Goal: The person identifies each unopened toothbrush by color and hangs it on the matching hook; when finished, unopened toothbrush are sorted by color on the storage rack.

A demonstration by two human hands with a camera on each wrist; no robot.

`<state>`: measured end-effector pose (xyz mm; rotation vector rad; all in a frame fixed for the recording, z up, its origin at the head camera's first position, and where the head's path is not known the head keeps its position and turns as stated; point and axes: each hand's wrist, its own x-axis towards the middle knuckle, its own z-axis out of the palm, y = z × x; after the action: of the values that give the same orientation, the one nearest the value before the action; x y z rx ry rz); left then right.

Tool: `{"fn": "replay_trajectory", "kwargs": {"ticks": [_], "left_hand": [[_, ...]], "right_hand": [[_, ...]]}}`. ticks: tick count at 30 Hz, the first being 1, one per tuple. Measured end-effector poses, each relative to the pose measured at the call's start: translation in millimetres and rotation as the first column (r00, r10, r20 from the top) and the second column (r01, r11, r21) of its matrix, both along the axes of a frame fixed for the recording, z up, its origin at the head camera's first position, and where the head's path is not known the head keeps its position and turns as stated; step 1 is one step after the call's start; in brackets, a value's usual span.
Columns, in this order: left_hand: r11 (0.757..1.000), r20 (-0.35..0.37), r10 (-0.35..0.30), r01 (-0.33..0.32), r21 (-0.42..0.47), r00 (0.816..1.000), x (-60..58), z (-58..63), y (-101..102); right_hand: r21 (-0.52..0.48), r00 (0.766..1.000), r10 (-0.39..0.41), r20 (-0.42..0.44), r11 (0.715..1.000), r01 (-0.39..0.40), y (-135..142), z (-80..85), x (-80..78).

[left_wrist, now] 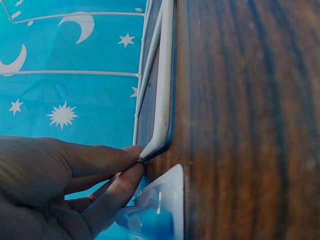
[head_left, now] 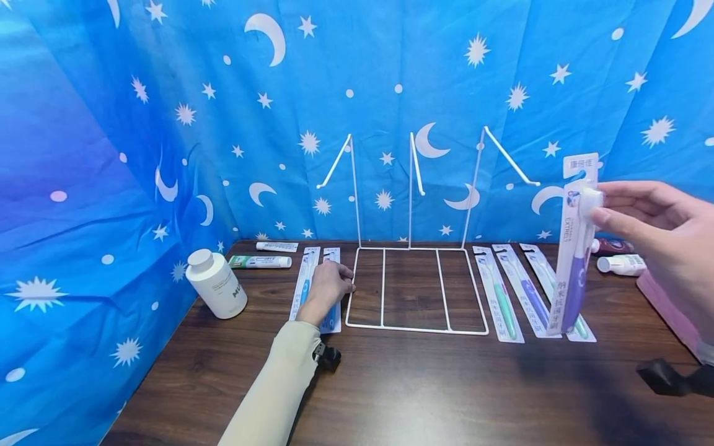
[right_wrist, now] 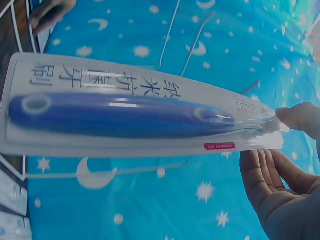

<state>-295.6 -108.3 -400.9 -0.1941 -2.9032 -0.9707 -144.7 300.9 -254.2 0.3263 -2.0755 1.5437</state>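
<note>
My right hand [head_left: 664, 223] pinches a packaged purple toothbrush [head_left: 573, 279] near its head end. The pack hangs upright above the right part of the table; the right wrist view shows its purple handle [right_wrist: 125, 116] through clear plastic. At the left side of a white wire rack [head_left: 418, 330], my left hand [head_left: 329, 286] grips the base wire. In the left wrist view its thumb and forefinger pinch the bent corner of the wire [left_wrist: 159, 132]. Beneath that hand lie two packaged blue toothbrushes [head_left: 305, 288], one partly covered by it.
Right of the rack lie several more packaged toothbrushes [head_left: 502, 297]. Three bare prongs [head_left: 513, 156] stick out from the rack's top. On the left are a white bottle [head_left: 217, 285] and two tubes [head_left: 261, 262]. Small bottles [head_left: 621, 265] and a pink item [head_left: 666, 303] lie far right.
</note>
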Motion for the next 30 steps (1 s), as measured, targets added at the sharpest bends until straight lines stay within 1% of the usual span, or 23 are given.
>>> {"fn": "replay_trajectory", "kwargs": {"ticks": [2, 4, 7, 13, 19, 22, 25, 30], "left_hand": [[1.000, 0.000, 0.001, -0.001, 0.000, 1.000, -0.4, 0.0, -0.3], [1.000, -0.002, 0.000, 0.000, -0.004, 1.000, -0.3, 0.3, -0.6], [1.000, -0.004, 0.003, -0.003, -0.006, 1.000, 0.4, 0.7, -0.8], [1.000, -0.004, 0.003, -0.003, -0.004, 1.000, 2.0, 0.9, -0.3], [1.000, -0.022, -0.012, 0.012, -0.022, 1.000, 1.9, 2.8, 0.4], [1.000, -0.026, -0.015, 0.014, -0.024, 1.000, 2.1, 3.8, 0.9], [1.000, -0.015, -0.010, 0.010, -0.025, 1.000, 2.6, 4.2, 1.1], [0.999, -0.011, -0.005, 0.005, -0.034, 1.000, 3.3, 4.0, 1.3]], "right_hand": [[0.062, 0.999, -0.041, 0.031, 0.997, 0.039, -8.0, 2.4, 4.5], [0.083, 0.997, -0.053, 0.051, 0.995, 0.049, -15.3, 4.2, 7.2], [0.166, 0.989, -0.120, 0.084, 0.981, 0.104, -25.3, 6.3, 9.3], [0.186, 0.990, -0.118, 0.082, 0.977, 0.102, -35.9, 9.5, 9.7], [0.214, 0.984, -0.140, 0.111, 0.970, 0.114, -41.3, 10.2, 8.7], [0.205, 0.985, -0.129, 0.113, 0.973, 0.104, -43.2, 10.7, 7.2], [0.187, 0.989, -0.111, 0.101, 0.978, 0.091, -44.6, 10.3, 5.1], [0.202, 0.991, -0.101, 0.082, 0.976, 0.083, -45.8, 7.5, -1.1]]}}
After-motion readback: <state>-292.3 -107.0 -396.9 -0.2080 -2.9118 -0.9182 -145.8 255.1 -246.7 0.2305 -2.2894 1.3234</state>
